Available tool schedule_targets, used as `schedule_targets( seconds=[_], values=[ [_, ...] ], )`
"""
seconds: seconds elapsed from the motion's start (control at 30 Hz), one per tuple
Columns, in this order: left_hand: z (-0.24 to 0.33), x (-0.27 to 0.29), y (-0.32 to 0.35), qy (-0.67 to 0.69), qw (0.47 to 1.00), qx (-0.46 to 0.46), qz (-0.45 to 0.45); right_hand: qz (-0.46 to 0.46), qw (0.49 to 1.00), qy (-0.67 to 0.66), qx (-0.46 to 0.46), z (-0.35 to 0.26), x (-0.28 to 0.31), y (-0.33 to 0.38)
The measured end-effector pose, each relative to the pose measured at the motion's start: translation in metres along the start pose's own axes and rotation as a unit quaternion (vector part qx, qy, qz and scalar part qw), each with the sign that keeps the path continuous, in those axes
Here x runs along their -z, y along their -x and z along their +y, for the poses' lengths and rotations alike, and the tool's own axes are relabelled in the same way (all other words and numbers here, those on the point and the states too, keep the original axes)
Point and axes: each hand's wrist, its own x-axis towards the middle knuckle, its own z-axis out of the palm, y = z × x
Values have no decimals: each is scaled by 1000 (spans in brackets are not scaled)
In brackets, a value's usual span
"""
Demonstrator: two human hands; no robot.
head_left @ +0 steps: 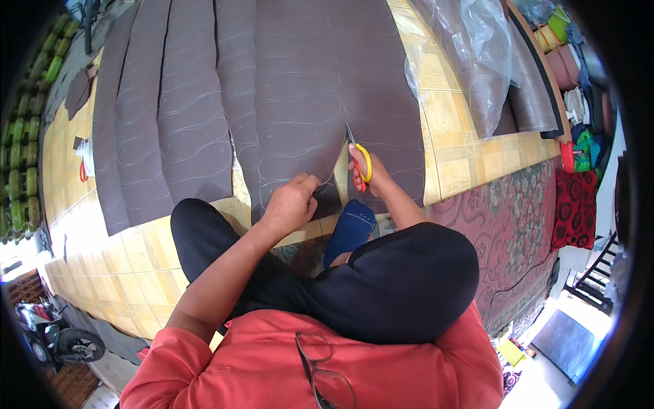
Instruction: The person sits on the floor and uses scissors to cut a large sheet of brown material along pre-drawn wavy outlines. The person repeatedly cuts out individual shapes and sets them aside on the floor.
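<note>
A wide sheet of dark brown material [293, 88], marked with wavy light lines, lies on the floor in front of me. My right hand [371, 174] grips scissors [366, 163] with yellow and red handles. Their blades point away from me, at the far end of a slit that runs up from the sheet's near edge. Left of the slit, my left hand [291, 203] is closed on the near part of the sheet, pinching it. Separate brown strips [191, 129] with similar lines lie side by side further left.
Clear plastic wrap [484, 61] covers a brown roll [535, 102] at the far right. A patterned red carpet [490, 225] lies to the right on the tiled floor [439, 129]. My foot in a blue sock [349, 228] rests near the slit. Eyeglasses [317, 375] hang at my shirt.
</note>
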Motion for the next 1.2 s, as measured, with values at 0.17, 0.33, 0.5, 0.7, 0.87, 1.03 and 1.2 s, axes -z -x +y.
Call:
schedule_targets(
  seconds=[0.17, 0.33, 0.5, 0.7, 0.87, 1.03, 1.2],
  values=[
    [6, -1, -5, 8, 999, 15, -35, 27, 999, -13, 25, 23, -8, -1],
    [8, 5, -10, 27, 999, 11, -16, 45, 999, -18, 18, 30, -14, -3],
    [5, 13, -12, 53, 998, 38, 6, 38, 999, -19, 31, 19, -10, -2],
    [9, 26, -22, 45, 996, 69, 32, 50, 998, -30, 25, 8, -10, -8],
    [5, 37, -21, 59, 993, 89, 42, 67, 997, -26, 8, -1, -19, -12],
    [8, 56, -23, 66, 992, 103, 34, 75, 996, -38, 2, -9, -19, -17],
    [8, 66, -25, 64, 994, 81, 37, 85, 996, -37, 0, -24, -26, -22]
  ],
)
